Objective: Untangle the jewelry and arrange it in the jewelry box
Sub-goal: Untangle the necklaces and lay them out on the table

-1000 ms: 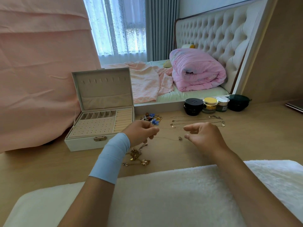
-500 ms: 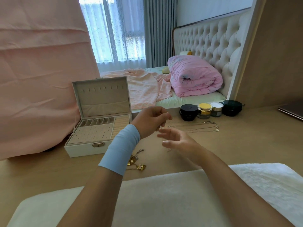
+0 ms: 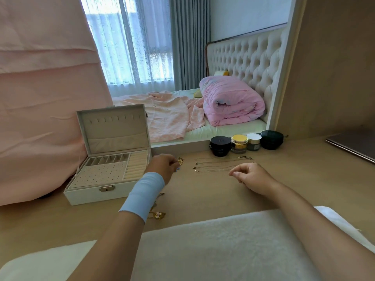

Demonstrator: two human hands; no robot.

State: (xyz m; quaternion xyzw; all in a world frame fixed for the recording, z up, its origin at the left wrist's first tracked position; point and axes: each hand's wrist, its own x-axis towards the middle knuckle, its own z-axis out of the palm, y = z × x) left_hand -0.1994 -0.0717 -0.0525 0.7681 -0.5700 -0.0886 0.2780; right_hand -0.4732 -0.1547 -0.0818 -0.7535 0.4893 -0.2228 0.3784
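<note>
One wide-angle view only — worn on the person's head, it looks forward and down, close over the wooden desk (image 3: 314, 175) — the open jewelry box (image 3: 87, 196) sits left, the bed (image 3: 229, 129) beyond.

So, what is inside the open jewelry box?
The jewelry box shows empty slots, a dotted earring panel and ring rolls; no jewelry appears. The lid pocket's inside is hidden, and the blue wristband covers the front right corner.

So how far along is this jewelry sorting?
Early. Done: several chains lie straightened on the table. In hand: the left hand and right hand sit curled by them; whether they pinch a chain is too fine to see. Remaining: a gold tangle nearer us, and the box looks empty.
</note>
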